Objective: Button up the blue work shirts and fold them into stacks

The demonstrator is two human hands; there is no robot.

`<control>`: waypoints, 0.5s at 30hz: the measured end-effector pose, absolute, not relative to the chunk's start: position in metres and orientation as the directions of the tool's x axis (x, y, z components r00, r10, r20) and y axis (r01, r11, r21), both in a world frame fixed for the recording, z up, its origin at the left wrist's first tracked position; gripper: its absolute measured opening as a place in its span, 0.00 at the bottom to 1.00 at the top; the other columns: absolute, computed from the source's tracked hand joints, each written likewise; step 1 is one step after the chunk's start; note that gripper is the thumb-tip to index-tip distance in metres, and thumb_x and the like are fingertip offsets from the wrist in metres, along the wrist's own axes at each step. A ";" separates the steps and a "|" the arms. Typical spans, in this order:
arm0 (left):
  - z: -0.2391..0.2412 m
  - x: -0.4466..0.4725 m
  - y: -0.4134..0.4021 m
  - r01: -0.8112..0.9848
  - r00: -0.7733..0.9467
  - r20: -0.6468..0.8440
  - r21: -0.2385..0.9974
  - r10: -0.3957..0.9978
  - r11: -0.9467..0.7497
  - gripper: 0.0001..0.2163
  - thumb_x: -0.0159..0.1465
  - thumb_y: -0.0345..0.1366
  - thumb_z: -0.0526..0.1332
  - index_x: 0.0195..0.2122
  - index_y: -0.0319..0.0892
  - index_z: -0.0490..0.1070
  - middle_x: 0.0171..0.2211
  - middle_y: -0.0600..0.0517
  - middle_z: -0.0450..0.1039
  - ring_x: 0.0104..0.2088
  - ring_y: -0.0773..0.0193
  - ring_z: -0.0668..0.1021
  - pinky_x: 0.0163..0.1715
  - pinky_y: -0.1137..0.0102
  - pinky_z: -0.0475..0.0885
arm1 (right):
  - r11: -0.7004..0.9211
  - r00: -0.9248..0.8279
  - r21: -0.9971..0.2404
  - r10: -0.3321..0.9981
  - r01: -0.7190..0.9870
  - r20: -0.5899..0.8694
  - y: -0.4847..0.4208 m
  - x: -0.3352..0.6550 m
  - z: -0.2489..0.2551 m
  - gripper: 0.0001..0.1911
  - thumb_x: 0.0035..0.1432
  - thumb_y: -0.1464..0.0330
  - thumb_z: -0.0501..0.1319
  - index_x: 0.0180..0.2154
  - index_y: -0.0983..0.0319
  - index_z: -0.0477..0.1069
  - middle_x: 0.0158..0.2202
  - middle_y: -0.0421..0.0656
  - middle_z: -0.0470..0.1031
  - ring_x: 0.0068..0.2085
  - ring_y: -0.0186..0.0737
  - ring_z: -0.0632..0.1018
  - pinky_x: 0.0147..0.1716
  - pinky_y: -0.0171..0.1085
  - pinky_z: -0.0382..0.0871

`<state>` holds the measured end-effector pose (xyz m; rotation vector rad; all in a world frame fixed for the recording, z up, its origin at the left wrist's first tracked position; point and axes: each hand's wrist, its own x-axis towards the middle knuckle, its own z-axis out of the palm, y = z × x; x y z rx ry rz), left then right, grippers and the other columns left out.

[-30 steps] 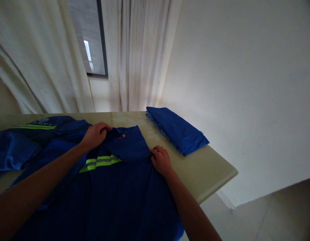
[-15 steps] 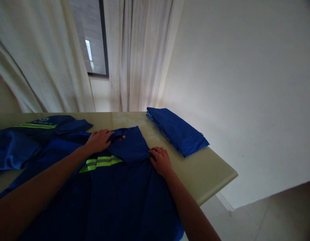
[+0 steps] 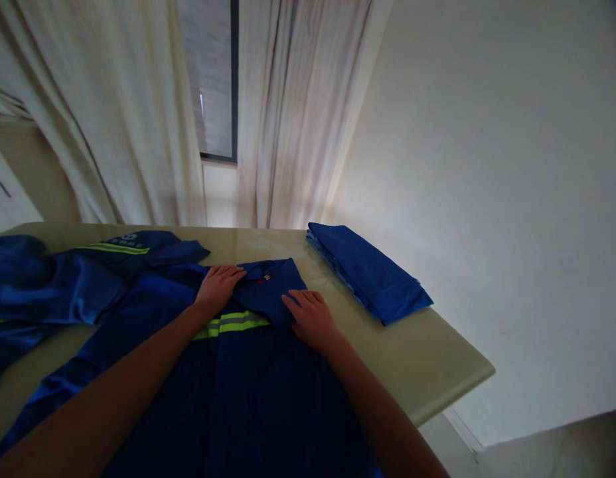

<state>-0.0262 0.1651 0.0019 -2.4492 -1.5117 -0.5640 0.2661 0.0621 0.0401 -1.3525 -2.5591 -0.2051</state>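
A dark blue work shirt (image 3: 248,392) with a yellow-green reflective stripe (image 3: 233,324) lies spread on the pale table (image 3: 427,358). One part of it is folded over the stripe. My left hand (image 3: 219,287) lies flat on the left edge of that folded part, fingers stretched out. My right hand (image 3: 308,317) rests flat on its lower right corner, fingers together and extended. Neither hand grips the cloth.
A neatly folded blue garment (image 3: 370,272) lies at the table's right side. More loose blue clothing (image 3: 64,285) with a reflective stripe is heaped at the left. White curtains (image 3: 283,113) and a window (image 3: 213,79) stand behind the table; a white wall is to the right.
My left hand has gone from pinching the folded part to lying flat on it. My right hand has slid left onto the fold. The view has shifted.
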 end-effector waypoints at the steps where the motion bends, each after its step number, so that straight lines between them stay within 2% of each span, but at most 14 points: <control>1: 0.000 -0.027 0.167 0.897 0.390 0.402 0.035 0.828 -0.440 0.24 0.68 0.26 0.49 0.60 0.45 0.73 0.61 0.44 0.74 0.62 0.50 0.73 0.61 0.53 0.63 | 0.567 -0.548 -0.011 0.800 0.824 0.244 0.066 0.254 0.041 0.33 0.56 0.74 0.65 0.64 0.58 0.68 0.63 0.51 0.71 0.61 0.55 0.72 0.61 0.51 0.63; 3: -0.003 -0.030 0.171 0.914 0.350 0.352 0.077 0.868 -0.399 0.27 0.66 0.24 0.49 0.64 0.44 0.70 0.62 0.44 0.73 0.62 0.52 0.73 0.61 0.54 0.64 | 0.558 -0.531 -0.115 0.824 0.822 0.200 0.072 0.235 0.036 0.29 0.58 0.75 0.62 0.61 0.57 0.71 0.59 0.49 0.75 0.59 0.52 0.75 0.59 0.48 0.66; 5: -0.006 -0.032 0.173 0.915 0.336 0.313 0.117 0.888 -0.387 0.31 0.64 0.22 0.49 0.68 0.45 0.65 0.65 0.46 0.70 0.63 0.54 0.73 0.60 0.56 0.65 | 0.514 -0.469 -0.304 0.857 0.802 0.213 0.077 0.227 0.024 0.26 0.61 0.76 0.59 0.59 0.57 0.73 0.57 0.47 0.77 0.57 0.48 0.77 0.59 0.44 0.67; 7: -0.007 -0.033 0.174 0.900 0.354 0.330 0.134 0.875 -0.415 0.33 0.63 0.21 0.49 0.70 0.48 0.62 0.67 0.49 0.66 0.64 0.56 0.72 0.61 0.57 0.64 | 0.409 -0.303 -0.532 0.911 0.741 0.279 0.083 0.231 0.013 0.21 0.64 0.72 0.57 0.57 0.58 0.74 0.54 0.46 0.80 0.55 0.47 0.79 0.58 0.43 0.69; 9: -0.008 -0.032 0.175 0.871 0.394 0.391 0.130 0.832 -0.473 0.32 0.65 0.23 0.50 0.69 0.52 0.62 0.69 0.51 0.64 0.66 0.56 0.70 0.63 0.55 0.62 | 0.275 -0.042 -0.726 0.946 0.630 0.322 0.091 0.241 0.004 0.18 0.67 0.64 0.56 0.54 0.60 0.77 0.50 0.48 0.81 0.53 0.49 0.80 0.58 0.46 0.70; 12: -0.011 -0.030 0.179 0.819 0.448 0.430 0.155 0.784 -0.553 0.23 0.71 0.31 0.50 0.65 0.54 0.69 0.66 0.52 0.68 0.66 0.56 0.70 0.65 0.54 0.60 | 0.104 0.331 -0.921 0.913 0.374 0.237 0.104 0.256 -0.004 0.25 0.68 0.56 0.53 0.55 0.63 0.76 0.53 0.51 0.80 0.55 0.52 0.79 0.59 0.49 0.69; 15: -0.014 -0.031 0.184 0.795 0.468 0.398 0.201 0.789 -0.573 0.19 0.72 0.35 0.50 0.57 0.51 0.76 0.58 0.50 0.77 0.61 0.56 0.75 0.65 0.55 0.62 | -0.031 0.526 -0.984 0.848 0.178 0.069 0.107 0.262 -0.007 0.32 0.70 0.55 0.46 0.64 0.68 0.66 0.61 0.55 0.73 0.61 0.52 0.74 0.61 0.52 0.68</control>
